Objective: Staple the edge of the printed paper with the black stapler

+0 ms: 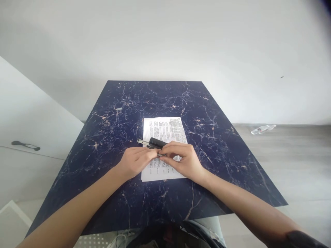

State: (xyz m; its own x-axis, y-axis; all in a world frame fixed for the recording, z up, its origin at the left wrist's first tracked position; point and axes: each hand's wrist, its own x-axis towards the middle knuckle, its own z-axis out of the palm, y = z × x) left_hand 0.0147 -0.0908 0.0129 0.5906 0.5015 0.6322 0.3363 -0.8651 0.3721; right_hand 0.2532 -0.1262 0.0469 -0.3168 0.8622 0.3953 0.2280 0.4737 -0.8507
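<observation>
A black stapler [157, 142] is between my two hands, above a printed sheet. Its metal staple channel sticks out at the left end. My left hand [134, 160] is closed on its near side, thumb and fingers pressed together at the metal part. My right hand [184, 159] pinches the stapler's right end, with the fingertips of both hands almost meeting. Fingers cover much of the stapler's underside. The paper sheets [160, 129], printed with dense text, lie in a stack under the hands.
On the dark blue marbled table [129, 199], a short strip that looks like staples [119, 109] lies at the far left. A white wall stands behind. A white cabinet with a dark handle [26, 145] is at left. A clear plastic piece [263, 129] lies on the floor at right.
</observation>
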